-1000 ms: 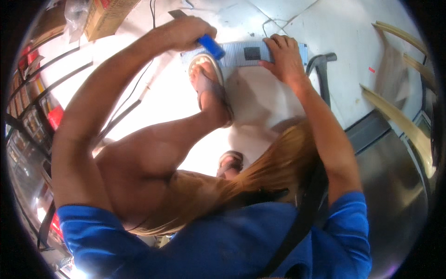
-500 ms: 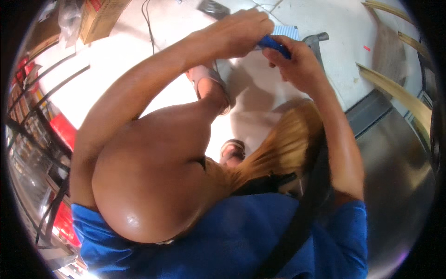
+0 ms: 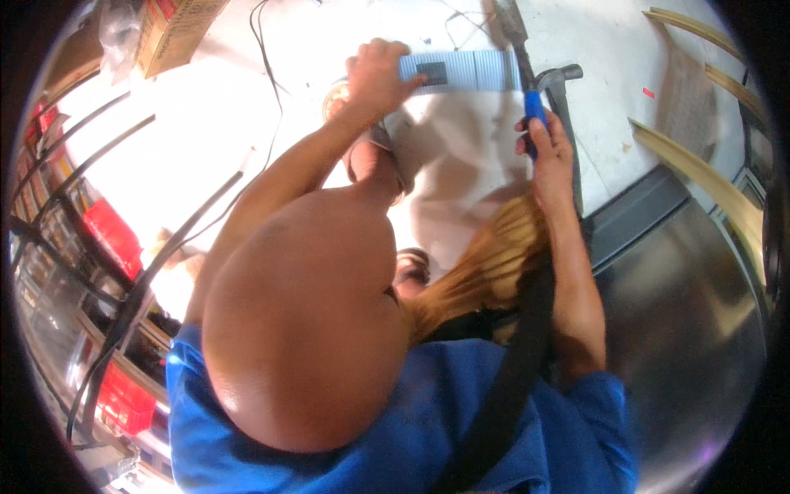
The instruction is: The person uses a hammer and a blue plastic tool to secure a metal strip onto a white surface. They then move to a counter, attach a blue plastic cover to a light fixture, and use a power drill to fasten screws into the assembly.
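Observation:
My right hand (image 3: 547, 148) is wrapped round the blue handle (image 3: 535, 107) of a tool. Its dark metal shaft (image 3: 513, 29) points away from me and runs out of the top of the view, so the exact kind is unclear. My left hand (image 3: 380, 78) rests at the left end of a blue-and-white striped strip (image 3: 485, 70) on the floor, fingers apart and thumb stretched over it. Beside the thumb, a small dark square (image 3: 430, 74) shows on the strip. A hammer (image 3: 562, 76) lies just right of the tool, its dark handle passing close to my right hand.
Shelving with red boxes (image 3: 111, 235) and dark metal bars (image 3: 115, 152) stands at the left. A cardboard box (image 3: 177, 37) and a black cable (image 3: 267, 49) lie farther off. On the right are a dark glossy panel (image 3: 683, 305) and pale curved strips (image 3: 699, 160).
My left hand has let go of the tool and moved left and down onto the striped strip. My right hand has moved down and right, turning the tool to point away from me.

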`<state>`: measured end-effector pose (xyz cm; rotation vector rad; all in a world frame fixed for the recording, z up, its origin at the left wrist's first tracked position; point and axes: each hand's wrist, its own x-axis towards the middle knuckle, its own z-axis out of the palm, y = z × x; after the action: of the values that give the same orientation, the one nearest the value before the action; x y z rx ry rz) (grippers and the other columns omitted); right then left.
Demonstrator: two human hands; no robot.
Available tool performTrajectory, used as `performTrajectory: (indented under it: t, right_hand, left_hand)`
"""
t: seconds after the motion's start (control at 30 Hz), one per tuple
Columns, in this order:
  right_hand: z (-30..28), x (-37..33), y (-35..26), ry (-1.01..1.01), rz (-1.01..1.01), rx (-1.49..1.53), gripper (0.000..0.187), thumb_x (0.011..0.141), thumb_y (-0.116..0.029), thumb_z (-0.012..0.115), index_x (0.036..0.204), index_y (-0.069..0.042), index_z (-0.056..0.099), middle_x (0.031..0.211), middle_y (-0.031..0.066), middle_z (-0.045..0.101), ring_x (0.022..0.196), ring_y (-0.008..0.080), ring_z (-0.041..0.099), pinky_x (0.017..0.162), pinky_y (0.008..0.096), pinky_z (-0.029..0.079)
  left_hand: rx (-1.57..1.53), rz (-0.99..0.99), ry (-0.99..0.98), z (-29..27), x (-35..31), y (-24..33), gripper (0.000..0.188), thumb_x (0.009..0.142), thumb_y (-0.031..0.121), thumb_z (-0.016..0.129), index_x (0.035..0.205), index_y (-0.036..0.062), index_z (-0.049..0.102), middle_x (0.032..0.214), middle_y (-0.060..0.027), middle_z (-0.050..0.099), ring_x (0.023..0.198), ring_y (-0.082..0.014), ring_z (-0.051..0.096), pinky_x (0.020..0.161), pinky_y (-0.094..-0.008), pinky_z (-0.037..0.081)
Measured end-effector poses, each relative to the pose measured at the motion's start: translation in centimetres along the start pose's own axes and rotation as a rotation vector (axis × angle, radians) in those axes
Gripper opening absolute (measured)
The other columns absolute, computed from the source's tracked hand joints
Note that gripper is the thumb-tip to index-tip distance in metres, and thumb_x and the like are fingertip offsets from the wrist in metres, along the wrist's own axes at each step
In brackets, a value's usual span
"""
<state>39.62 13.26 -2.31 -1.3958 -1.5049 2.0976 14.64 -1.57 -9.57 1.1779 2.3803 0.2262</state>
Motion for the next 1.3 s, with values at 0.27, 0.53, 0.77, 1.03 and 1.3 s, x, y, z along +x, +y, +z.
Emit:
performTrajectory:
  t: [0.27, 0.53, 0.77, 1.03, 1.3]
  right_hand:
    - [-0.1, 0.7, -0.6, -0.008, -0.027, -0.004, 0.036, 0.1, -0.029, 0.063, 0.121, 0.0, 0.06, 0.088, 0.0025, 0.062, 0.075, 0.0099, 0.054, 0.071, 0.0244, 0.044]
    - [-5.0, 2.9, -10.7, 0.071, -0.113, -0.495, 0.036, 0.092, -0.019, 0.073, 0.122, -0.005, 0.059, 0.099, 0.0043, 0.065, 0.089, 0.0123, 0.058, 0.079, 0.0292, 0.05]
    - [-1.1, 0.2, -11.8, -0.054, 0.072, 0.12, 0.028, 0.094, -0.005, 0.066, 0.118, -0.004, 0.051, 0.105, 0.0106, 0.068, 0.084, 0.0105, 0.065, 0.067, 0.0253, 0.056]
    - [6.2, -3.9, -8.6, -0.109, 0.031, -0.039, 0.033, 0.093, -0.001, 0.063, 0.121, 0.0, 0.045, 0.113, 0.0126, 0.065, 0.084, 0.009, 0.061, 0.072, 0.0253, 0.054]
    - [8.9, -6.0, -7.2, -0.146, 0.134, -0.125, 0.04, 0.09, -0.001, 0.064, 0.124, 0.003, 0.043, 0.112, 0.0173, 0.066, 0.085, 0.0152, 0.068, 0.072, 0.0288, 0.056]
  left_hand:
    - [0.083, 0.26, 0.039, -2.2, 2.0, -1.0, 0.079, 0.068, 0.022, 0.088, 0.138, 0.0186, 0.053, 0.135, -0.0081, 0.054, 0.131, -0.0292, 0.048, 0.113, -0.0509, 0.037]
    - [-0.311, 0.451, -0.283, -11.9, 5.4, 1.7, 0.086, 0.053, 0.01, 0.09, 0.133, 0.0223, 0.062, 0.131, -0.0045, 0.063, 0.128, -0.0274, 0.055, 0.118, -0.0475, 0.041]
    - [-0.371, 0.425, -0.369, -13.7, 6.7, 1.3, 0.083, 0.061, 0.003, 0.084, 0.138, 0.021, 0.059, 0.136, -0.0061, 0.061, 0.131, -0.0304, 0.052, 0.119, -0.0449, 0.039]
    - [-1.568, -0.609, 0.034, -9.3, -1.4, -1.0, 0.034, 0.096, 0.013, 0.063, 0.124, -0.0033, 0.054, 0.127, -0.0222, 0.057, 0.114, -0.0253, 0.062, 0.094, -0.0358, 0.057]
    - [-1.594, -0.509, 0.014, -5.6, -2.7, 0.5, 0.036, 0.101, 0.014, 0.055, 0.126, -0.0123, 0.055, 0.108, -0.0179, 0.068, 0.092, -0.0217, 0.067, 0.081, -0.0301, 0.056]
